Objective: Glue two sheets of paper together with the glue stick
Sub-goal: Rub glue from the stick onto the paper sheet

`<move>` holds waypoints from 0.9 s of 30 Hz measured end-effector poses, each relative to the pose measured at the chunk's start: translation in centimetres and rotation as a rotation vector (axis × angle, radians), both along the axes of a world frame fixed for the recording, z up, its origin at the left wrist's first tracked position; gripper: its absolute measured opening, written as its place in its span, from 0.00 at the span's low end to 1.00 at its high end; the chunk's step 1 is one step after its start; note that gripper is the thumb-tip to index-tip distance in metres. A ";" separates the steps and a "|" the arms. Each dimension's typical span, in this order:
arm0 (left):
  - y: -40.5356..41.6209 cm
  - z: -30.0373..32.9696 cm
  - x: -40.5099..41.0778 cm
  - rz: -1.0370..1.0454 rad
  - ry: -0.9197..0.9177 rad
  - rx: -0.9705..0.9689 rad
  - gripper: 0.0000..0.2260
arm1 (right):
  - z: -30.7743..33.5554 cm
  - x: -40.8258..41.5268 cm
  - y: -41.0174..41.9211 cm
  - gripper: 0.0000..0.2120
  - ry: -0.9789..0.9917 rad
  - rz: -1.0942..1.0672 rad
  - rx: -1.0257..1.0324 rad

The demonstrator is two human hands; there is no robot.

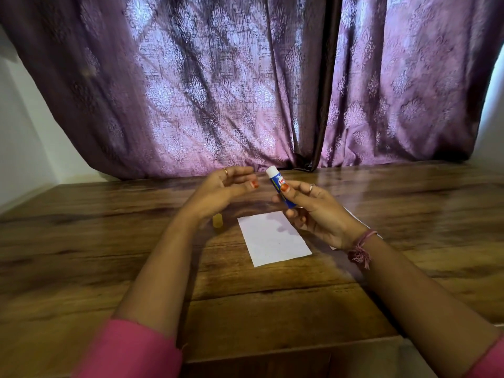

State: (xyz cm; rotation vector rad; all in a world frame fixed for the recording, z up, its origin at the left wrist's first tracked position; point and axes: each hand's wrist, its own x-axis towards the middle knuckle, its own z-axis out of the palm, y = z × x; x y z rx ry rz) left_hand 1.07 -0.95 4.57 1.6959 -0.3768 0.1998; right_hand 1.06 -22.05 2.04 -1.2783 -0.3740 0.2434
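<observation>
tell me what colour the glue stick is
Blue with a white end, seen in the head view: the glue stick, held in the right hand.

Two hands: left hand [218, 190], right hand [313, 211]. One glue stick [281, 190], blue with white end. One yellow cap [217, 220] on table. One full white paper sheet [272, 238]; second sheet's edge [351, 214] shows behind right hand. One wooden table [109, 241]. Two purple curtain panels [191, 77]. Two rings, one per hand. One thread bracelet [361, 248]. Two pink sleeves [131, 350].
</observation>
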 end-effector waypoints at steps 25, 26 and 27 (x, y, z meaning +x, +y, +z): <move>-4.2 -1.2 -0.5 -0.208 0.083 -0.569 0.12 | -0.2 -0.5 1.0 0.14 -0.118 0.080 0.017; -4.2 -1.2 -0.5 -0.205 0.077 -0.572 0.12 | -0.3 -0.4 1.1 0.15 -0.131 0.070 0.006; -4.2 -1.2 -0.5 -0.206 0.072 -0.571 0.11 | -0.4 -0.4 1.2 0.15 -0.140 0.065 -0.002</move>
